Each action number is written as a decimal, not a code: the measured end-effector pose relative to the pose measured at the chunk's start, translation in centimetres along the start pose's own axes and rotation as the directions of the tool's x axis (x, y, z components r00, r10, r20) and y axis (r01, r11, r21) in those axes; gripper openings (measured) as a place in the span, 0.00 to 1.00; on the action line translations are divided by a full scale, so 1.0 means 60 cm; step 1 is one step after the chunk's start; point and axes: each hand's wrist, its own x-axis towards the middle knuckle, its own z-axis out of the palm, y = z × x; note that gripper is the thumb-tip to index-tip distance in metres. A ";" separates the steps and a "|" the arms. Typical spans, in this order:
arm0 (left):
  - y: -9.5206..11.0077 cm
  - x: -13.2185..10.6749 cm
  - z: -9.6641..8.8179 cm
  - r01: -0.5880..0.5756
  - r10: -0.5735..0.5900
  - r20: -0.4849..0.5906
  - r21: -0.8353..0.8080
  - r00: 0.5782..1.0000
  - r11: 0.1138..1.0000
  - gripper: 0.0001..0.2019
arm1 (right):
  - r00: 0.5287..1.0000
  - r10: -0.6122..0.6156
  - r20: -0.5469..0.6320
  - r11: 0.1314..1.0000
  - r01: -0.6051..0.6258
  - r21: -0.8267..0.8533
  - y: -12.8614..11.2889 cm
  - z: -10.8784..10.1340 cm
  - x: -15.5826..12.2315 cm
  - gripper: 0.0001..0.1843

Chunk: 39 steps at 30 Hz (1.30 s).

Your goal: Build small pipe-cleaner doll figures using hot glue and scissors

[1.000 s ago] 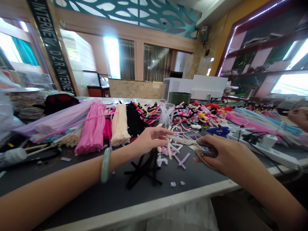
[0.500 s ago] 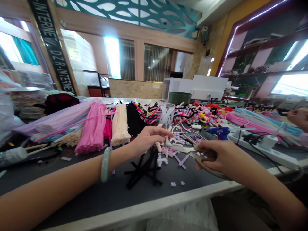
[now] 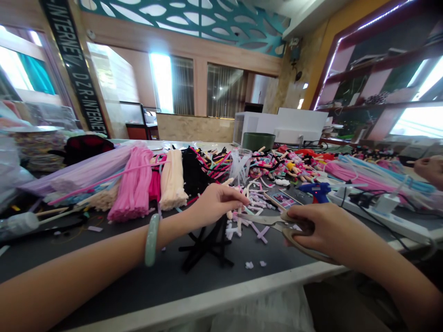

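My right hand [image 3: 320, 230] grips a pair of scissors [image 3: 266, 220] by the handles, blades pointing left over the dark table [image 3: 104, 286]. My left hand [image 3: 216, 203], with a green bangle [image 3: 151, 240] on the wrist, pinches short cream-coloured stick pieces [image 3: 229, 213] that hang below its fingers, just left of the blade tips. Under both hands lie cut lilac and white bits [image 3: 258, 229] and a heap of black pipe cleaners [image 3: 204, 244].
Bundles of lilac, pink [image 3: 134, 184], cream [image 3: 172, 180] and black pipe cleaners lie at the back left. A blue glue gun [image 3: 316, 189], a phone [image 3: 282, 199], a power strip [image 3: 380, 212] and another person's hand [image 3: 429, 170] are at right. The table's white edge runs along the front.
My left hand's fingers have curled shut around the cream pieces and dropped slightly. The scissors moved a little down and left, their tips nearer my left hand.
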 end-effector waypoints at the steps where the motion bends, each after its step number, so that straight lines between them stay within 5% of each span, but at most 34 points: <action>1: 0.001 0.000 0.000 0.000 0.000 -0.009 -0.003 1.000 1.000 0.05 | 1.000 -0.005 0.015 1.000 0.005 -0.010 -0.003 0.001 0.000 0.04; 21: 0.008 -0.005 0.006 -0.010 0.003 -0.084 -0.088 0.996 0.996 0.10 | 1.000 0.005 -0.005 1.000 -0.005 -0.013 -0.020 0.005 -0.006 0.06; 27: 0.016 -0.006 0.007 0.017 -0.033 -0.165 -0.100 0.986 0.995 0.23 | 0.996 -0.032 0.085 0.997 0.026 0.073 -0.018 -0.003 -0.009 0.06; 30: 0.016 -0.006 0.008 0.024 -0.044 -0.168 -0.118 0.985 0.993 0.27 | 1.000 -0.019 0.023 0.995 0.016 0.100 -0.013 -0.006 -0.009 0.09; 34: 0.013 -0.006 0.009 0.046 -0.068 -0.144 -0.145 0.987 0.988 0.21 | 0.998 0.004 -0.064 0.998 0.000 0.064 -0.008 -0.002 -0.004 0.10; 39: 0.010 -0.004 0.008 0.049 -0.074 -0.151 -0.162 0.986 0.986 0.18 | 0.999 -0.040 0.036 0.995 0.036 0.093 -0.008 0.001 -0.001 0.06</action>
